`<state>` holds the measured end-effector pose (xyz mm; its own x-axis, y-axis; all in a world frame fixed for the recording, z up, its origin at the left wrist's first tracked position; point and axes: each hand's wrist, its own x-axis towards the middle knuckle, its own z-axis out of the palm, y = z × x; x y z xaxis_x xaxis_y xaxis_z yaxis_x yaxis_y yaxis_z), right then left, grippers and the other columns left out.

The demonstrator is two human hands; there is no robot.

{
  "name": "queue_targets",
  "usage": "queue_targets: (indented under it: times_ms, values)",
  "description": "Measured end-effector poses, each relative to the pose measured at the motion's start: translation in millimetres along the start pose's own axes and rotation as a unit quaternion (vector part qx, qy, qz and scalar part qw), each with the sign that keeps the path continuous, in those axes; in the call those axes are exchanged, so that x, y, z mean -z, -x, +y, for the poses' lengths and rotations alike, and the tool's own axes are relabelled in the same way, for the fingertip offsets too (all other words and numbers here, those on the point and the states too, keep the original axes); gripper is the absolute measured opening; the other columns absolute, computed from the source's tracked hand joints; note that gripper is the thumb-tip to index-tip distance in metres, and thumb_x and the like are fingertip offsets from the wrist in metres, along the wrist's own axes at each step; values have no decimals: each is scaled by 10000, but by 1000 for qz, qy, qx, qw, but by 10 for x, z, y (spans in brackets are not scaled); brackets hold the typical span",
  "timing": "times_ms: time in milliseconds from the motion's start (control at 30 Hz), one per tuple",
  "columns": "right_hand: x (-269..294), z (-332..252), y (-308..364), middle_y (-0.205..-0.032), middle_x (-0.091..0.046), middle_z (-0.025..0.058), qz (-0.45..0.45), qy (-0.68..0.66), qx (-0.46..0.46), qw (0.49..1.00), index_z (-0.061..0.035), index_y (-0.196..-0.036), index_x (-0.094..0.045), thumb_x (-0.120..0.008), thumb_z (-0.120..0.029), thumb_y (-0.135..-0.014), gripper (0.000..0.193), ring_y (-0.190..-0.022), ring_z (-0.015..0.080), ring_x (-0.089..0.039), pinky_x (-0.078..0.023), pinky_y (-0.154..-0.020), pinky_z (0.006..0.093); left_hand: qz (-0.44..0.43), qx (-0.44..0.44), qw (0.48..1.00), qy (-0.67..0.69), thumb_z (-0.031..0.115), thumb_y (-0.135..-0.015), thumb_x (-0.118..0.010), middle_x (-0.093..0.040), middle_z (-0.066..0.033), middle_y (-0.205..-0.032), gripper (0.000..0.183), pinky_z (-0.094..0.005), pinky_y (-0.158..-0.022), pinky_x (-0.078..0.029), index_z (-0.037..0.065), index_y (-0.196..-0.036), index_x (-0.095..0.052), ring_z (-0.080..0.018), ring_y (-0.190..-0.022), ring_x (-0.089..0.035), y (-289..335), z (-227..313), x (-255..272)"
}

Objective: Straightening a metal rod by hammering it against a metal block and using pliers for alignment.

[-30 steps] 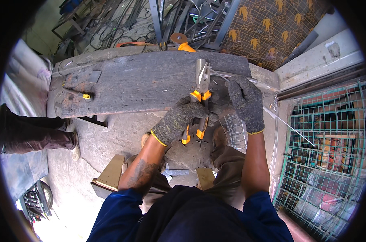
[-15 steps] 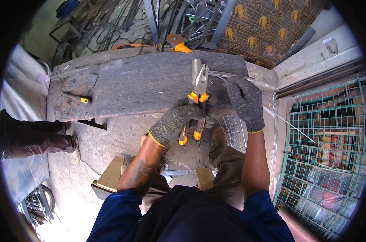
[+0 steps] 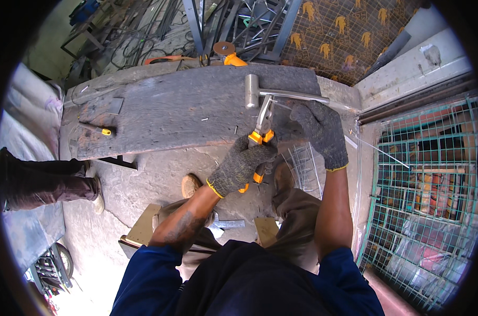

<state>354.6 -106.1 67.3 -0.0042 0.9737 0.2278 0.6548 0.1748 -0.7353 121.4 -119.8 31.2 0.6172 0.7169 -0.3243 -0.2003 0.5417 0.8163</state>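
Observation:
My left hand (image 3: 245, 164), in a dark knitted glove, is closed round pliers (image 3: 263, 118) with orange and black handles. Their jaws point away from me over the bench, close to a thin metal rod (image 3: 282, 106). My right hand (image 3: 322, 132), gloved the same way, pinches this rod just right of the jaws. A long thin length (image 3: 381, 150) shows beyond that hand; whether it is the same rod I cannot tell. Behind the jaws lies a metal hammer (image 3: 252, 94), its handle running right, partly behind my right glove.
The dark wooden bench (image 3: 160, 116) carries a yellow-ended tool (image 3: 106, 131), a small metal plate (image 3: 116, 106) and short cut pieces. An angle grinder (image 3: 233, 59) lies beyond it. Wire mesh (image 3: 304, 166) is below my right hand. Another person's legs (image 3: 49, 181) stand at left; green grating (image 3: 423, 210) is right.
The pliers have tilted and moved slightly right and toward me, and their handles have come closer together. The hammer head behind them shows more fully. My right hand keeps hold of the rod.

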Motion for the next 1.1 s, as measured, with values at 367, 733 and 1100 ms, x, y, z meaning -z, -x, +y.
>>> queue_targets:
  times_ms: [367, 733, 1100]
  values:
    - [135, 119, 71, -1133, -718, 102, -11, 103, 74, 992, -117, -1169, -720, -674, -203, -896, 289, -998, 280, -695, -549, -867, 369, 14, -41, 998, -37, 127, -919, -657, -607, -6, -809, 176, -262, -629, -477, 45, -1064, -602, -91, -700, -576, -62, -75, -56]
    - [220, 82, 150, -1193, -706, 74, -29, 131, -21, 991, -197, -1214, -710, -635, -296, -932, 309, -1063, 286, -679, -532, -903, 374, 67, -70, 989, -109, 113, -941, -637, -600, -8, -820, 152, -278, -624, -503, 44, -1063, -579, -97, -708, -582, -265, -320, -54]
    - [244, -225, 192, -1064, -723, 154, 40, 267, -46, 962, -68, -1119, -722, -633, -273, -932, 292, -953, 336, -692, -532, -852, 396, 218, -232, 839, -441, 151, -920, -632, -618, -56, -863, 385, -315, -674, -527, -21, -1250, -531, -130, -722, -605, -388, -298, 275]
